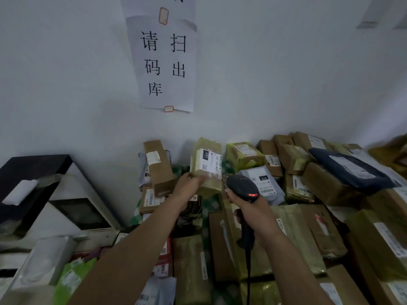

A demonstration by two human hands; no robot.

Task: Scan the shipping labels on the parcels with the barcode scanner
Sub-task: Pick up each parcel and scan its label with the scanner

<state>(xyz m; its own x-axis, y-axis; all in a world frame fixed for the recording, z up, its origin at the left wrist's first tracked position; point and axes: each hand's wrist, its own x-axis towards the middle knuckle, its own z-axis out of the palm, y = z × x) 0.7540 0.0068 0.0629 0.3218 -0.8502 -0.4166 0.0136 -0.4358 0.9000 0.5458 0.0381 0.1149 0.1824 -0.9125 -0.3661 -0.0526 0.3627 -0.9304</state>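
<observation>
My left hand (189, 186) grips the lower end of a parcel in yellowish tape (206, 166), held upright above the pile with its white shipping label (209, 162) facing me. My right hand (253, 211) holds the handle of a black barcode scanner (243, 188), whose head sits just right of the parcel with a red light lit on its back. A dark cable hangs down from the scanner handle. Several other parcels, brown cardboard boxes and taped packets with labels, lie all around below both hands.
A tall brown box (159, 167) stands left of the held parcel. A grey mailer (263, 183) lies behind the scanner, a dark blue bag (350, 170) at right. A black and white machine (55, 194) sits at left. A paper sign (164, 60) hangs on the white wall.
</observation>
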